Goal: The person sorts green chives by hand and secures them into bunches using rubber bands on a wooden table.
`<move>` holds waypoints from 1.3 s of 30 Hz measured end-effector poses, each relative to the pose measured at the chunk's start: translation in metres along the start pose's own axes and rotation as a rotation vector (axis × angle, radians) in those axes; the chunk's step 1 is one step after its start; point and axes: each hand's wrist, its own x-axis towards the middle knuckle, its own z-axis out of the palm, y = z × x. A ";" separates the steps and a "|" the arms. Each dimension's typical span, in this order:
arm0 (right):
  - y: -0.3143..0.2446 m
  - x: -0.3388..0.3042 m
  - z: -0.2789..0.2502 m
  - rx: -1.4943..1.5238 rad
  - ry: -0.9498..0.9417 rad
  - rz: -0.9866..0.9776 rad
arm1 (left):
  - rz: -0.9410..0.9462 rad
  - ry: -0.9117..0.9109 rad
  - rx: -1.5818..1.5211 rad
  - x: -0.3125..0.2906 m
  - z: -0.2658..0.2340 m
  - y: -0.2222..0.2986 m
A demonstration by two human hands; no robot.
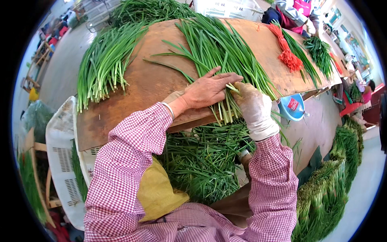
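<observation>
My left hand [207, 89], bare with a bangle at the wrist, lies flat with fingers spread on the lower stalks of a fan of green chives [219, 50] on a brown wooden board [145, 80]. My right hand [254, 109], in a worn white glove, grips the pale stem ends of the same bunch at the board's near edge. Both sleeves are pink-and-white checked.
A second heap of chives [102, 60] lies at the board's left end. A bundle of red ties [287, 52] and more chives [318, 50] sit at its right end. Loose chives [205, 161] fill the space below the board. White crates [60, 149], a blue bowl [292, 107] and stacked bunches [326, 189] surround me.
</observation>
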 end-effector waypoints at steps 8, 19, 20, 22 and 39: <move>0.008 0.010 -0.013 0.015 -0.147 0.047 | -0.034 -0.047 0.007 0.001 -0.005 0.001; -0.027 -0.109 -0.068 1.041 -1.156 0.470 | 0.088 0.092 -0.108 -0.005 -0.006 -0.007; -0.049 -0.120 -0.058 0.757 -1.163 0.137 | 0.066 0.131 -0.121 -0.006 -0.011 -0.003; -0.046 -0.163 -0.016 0.168 -0.757 -0.374 | 0.054 0.264 -0.142 -0.002 -0.016 -0.003; -0.012 -0.048 -0.009 0.114 0.146 -0.239 | -0.151 0.204 0.192 -0.046 -0.027 -0.006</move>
